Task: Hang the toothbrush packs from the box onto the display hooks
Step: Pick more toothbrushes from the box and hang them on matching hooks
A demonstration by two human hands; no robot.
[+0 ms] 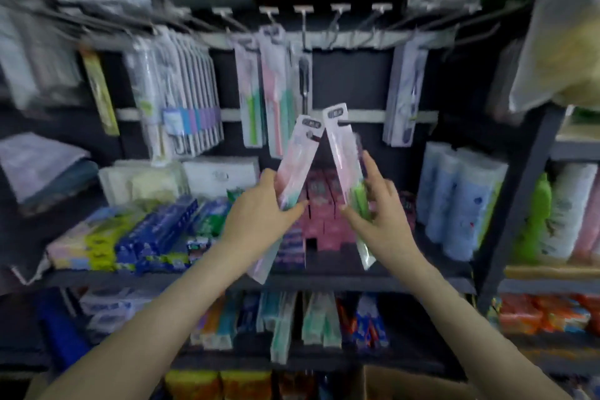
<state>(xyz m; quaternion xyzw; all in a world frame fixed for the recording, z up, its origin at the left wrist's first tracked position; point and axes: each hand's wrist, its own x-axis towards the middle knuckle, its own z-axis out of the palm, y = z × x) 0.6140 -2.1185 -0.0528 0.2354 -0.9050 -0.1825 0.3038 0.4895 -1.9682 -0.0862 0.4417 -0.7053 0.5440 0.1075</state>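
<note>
Here, two toothbrush packs are being held up in front of the display, one in each hand. The left pack (pixel 297 166) is being gripped round its lower half by the left hand (pixel 259 217), and the right pack (pixel 341 153) is being pinched between thumb and fingers of the right hand (pixel 378 217). Both packs are being tilted inward, tops close together, below the far row of display hooks (pixel 303 26), where other hanging packs (pixel 271 91) are being carried to the left. Pink cartons (pixel 324 221) and blue toothpaste boxes (pixel 156 237) are being kept on the shelf (pixel 194 279) behind the hands. Only an edge of a brown cardboard box (pixel 415 383) is being shown at the near right; its contents cannot be told.
</note>
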